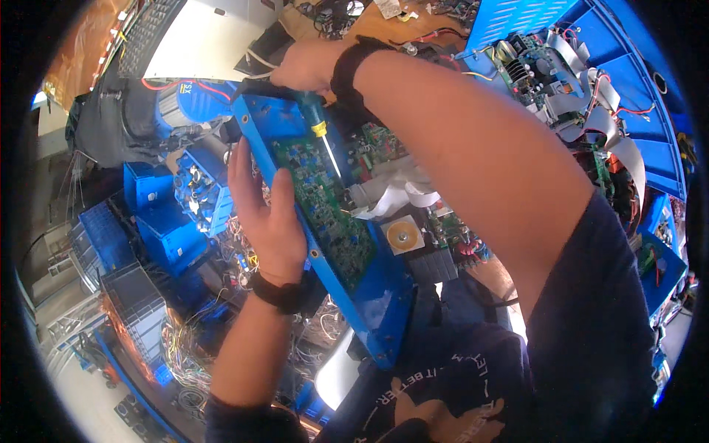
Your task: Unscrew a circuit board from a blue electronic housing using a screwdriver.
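Observation:
A blue open metal casing (317, 262) slants across the middle, with a green circuit board (325, 210) lying inside. My left hand (269, 229) holds its left wall, long fingers along the outside and the thumb over the rim. At the casing's far end is my right hand (306, 65), closed, its fingertips mostly hidden. Just under it shows a screwdriver (315, 114) with a dark green handle and yellow collar. Its shaft points down toward the board, beside a grey ribbon cable (395, 184). A thin pale cable (258, 65) passes close to the right hand's fingers.
Blue bins (170, 236) stand on the left, one tray (199, 184) full of small parts. Tangled wires (192, 347) lie below them. To the right, a larger blue chassis (628, 96) carries boards and ribbon cables. A white panel (210, 40) stands at the back.

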The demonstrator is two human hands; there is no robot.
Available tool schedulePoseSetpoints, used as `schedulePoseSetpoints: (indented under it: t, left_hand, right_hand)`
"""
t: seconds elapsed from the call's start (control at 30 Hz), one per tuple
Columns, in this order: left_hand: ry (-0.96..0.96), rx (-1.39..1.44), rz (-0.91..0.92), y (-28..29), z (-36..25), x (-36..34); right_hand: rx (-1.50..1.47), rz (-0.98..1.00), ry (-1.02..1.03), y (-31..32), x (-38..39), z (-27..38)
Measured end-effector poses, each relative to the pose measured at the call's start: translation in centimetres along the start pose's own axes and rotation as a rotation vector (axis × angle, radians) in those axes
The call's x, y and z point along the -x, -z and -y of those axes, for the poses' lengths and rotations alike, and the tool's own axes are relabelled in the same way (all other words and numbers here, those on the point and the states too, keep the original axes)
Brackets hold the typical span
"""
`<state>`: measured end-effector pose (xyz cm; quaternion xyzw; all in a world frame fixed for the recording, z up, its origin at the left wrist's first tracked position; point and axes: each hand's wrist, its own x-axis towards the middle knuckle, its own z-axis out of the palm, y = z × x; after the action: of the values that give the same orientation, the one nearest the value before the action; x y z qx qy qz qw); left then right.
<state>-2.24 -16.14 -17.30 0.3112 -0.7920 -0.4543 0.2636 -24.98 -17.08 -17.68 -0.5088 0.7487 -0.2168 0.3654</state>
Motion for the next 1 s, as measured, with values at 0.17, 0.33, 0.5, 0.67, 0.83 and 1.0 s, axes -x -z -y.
schedulePoseSetpoints:
  t: [0.17,0.33,0.5,0.67,0.83,1.0]
  left_hand:
    - [-0.031,-0.073,0.012,0.5,0.4,-0.2]
    - [0.000,-0.135,-0.008,0.4,-0.2,0.1]
    - [-0.016,-0.129,0.014,0.0,-0.4,-0.1]
    - [-0.034,-0.123,-0.009,0.2,0.5,-0.2]
    - [-0.011,-0.058,0.003,0.2,-0.3,-0.2]
    - [0.024,-0.032,0.000,0.3,-0.6,0.0]
  right_hand:
    - [-0.114,-0.314,0.024,-2.3,2.4,2.7]
    - [-0.099,-0.408,0.087,-3.7,5.0,3.4]
    - [-0.137,-0.345,0.076,-2.6,4.3,2.5]
    - [-0.124,-0.366,0.033,-2.5,3.9,1.4]
    - [-0.193,-0.400,-0.002,-2.0,6.7,-2.6]
    - [-0.229,-0.484,0.040,-2.8,8.3,-5.5]
